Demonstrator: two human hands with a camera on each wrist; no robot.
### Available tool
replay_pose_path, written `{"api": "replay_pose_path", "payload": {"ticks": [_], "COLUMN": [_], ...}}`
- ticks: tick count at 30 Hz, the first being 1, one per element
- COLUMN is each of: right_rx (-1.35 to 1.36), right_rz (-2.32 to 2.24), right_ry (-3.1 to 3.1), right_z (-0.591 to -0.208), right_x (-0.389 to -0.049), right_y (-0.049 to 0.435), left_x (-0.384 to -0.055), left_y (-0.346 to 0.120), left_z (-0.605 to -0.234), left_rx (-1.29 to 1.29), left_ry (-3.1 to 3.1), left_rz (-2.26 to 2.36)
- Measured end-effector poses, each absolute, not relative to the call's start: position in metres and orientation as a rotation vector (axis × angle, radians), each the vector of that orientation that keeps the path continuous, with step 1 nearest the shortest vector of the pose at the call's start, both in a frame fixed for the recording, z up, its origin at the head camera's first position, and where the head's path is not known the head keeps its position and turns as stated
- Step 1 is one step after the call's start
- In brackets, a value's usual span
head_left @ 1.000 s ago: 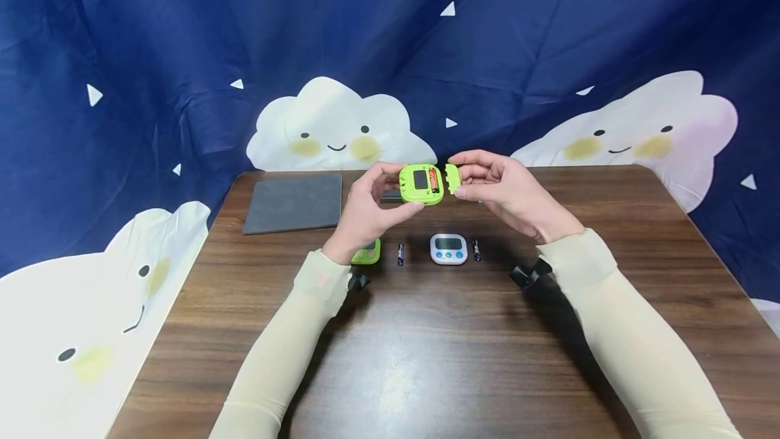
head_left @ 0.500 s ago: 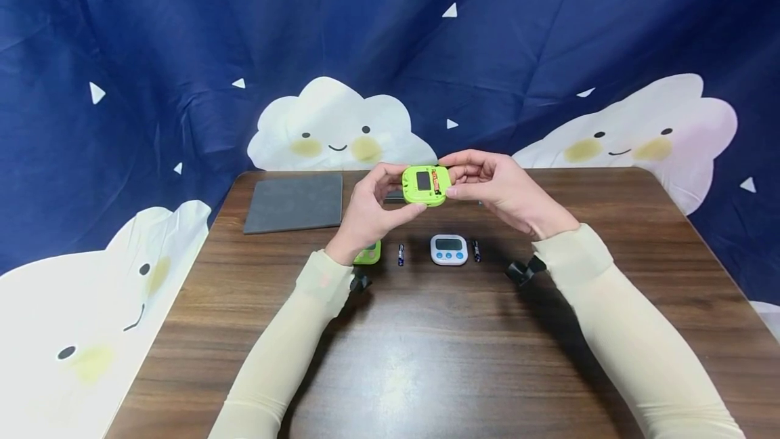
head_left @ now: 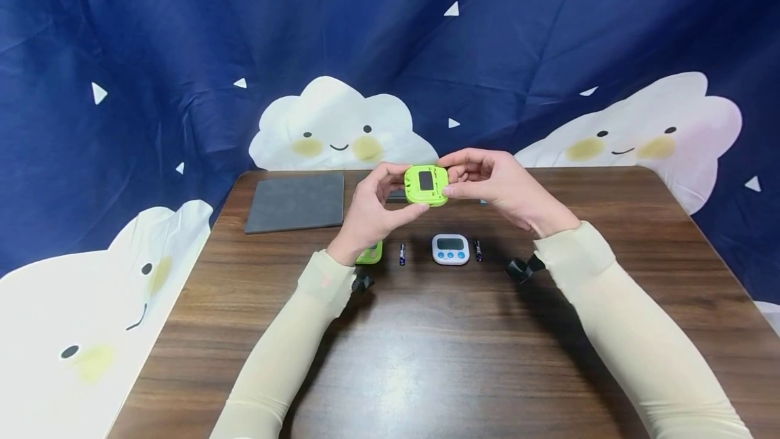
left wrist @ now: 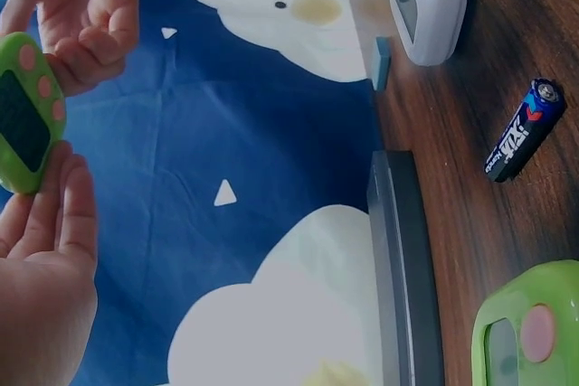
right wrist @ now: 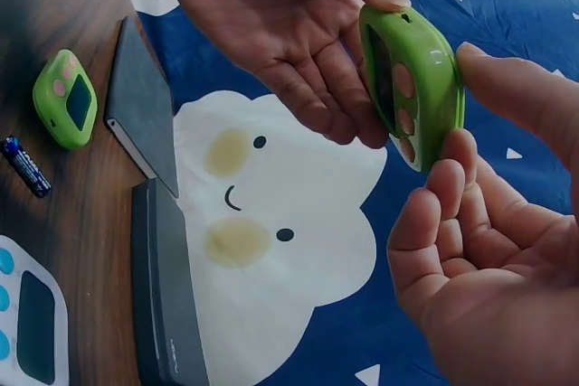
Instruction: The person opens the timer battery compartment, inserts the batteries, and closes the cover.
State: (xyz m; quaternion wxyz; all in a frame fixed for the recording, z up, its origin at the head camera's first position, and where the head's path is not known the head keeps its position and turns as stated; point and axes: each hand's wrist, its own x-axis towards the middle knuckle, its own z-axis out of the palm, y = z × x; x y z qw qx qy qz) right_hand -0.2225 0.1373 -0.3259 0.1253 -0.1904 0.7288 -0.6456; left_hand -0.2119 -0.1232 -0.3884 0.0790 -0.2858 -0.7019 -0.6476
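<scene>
A green digital timer (head_left: pixel 418 188) is raised above the table, its back toward the head view. My left hand (head_left: pixel 368 207) grips it by the left side, thumb below and fingers above. At its right side my right hand (head_left: pixel 501 185) pinches the green battery cover (head_left: pixel 439 183), which lies over the battery compartment; the battery inside is hidden. Seen from the right wrist, the thumb presses the back of the timer (right wrist: pixel 434 88) while curled fingertips touch its lower edge. Pink buttons and a dark screen show on the timer's front (left wrist: pixel 27 124) in the left wrist view.
On the wooden table (head_left: pixel 390 344) lie a white timer with blue buttons (head_left: pixel 451 249), a battery on its right (head_left: pixel 478 250) and another battery (head_left: pixel 402 254) on its left. A second green timer (head_left: pixel 370 253) is partly behind the left wrist. A dark flat slab (head_left: pixel 295 202) lies back left.
My right hand has brought the battery cover left onto the timer's back, and the red battery seen before is now covered. The left hand has shifted slightly right with the timer.
</scene>
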Motion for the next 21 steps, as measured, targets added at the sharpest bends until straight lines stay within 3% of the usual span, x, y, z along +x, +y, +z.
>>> {"api": "replay_pose_path", "payload": {"ticks": [10,21], "right_rx": [-0.519,-0.333], "right_rz": [-1.863,-2.023], "right_ry": [2.214,1.805], "right_z": [-0.3290,-0.3338], "right_x": [-0.2223,-0.2210], "right_y": [0.1376,0.1374], "left_x": [-0.2118,-0.2114], "left_y": [-0.1240,-0.1248], "left_z": [-0.3891,-0.3876], "left_rx": [-0.839,-0.842], "left_ry": [-2.085,-2.101], "left_rz": [-1.955,-1.939]}}
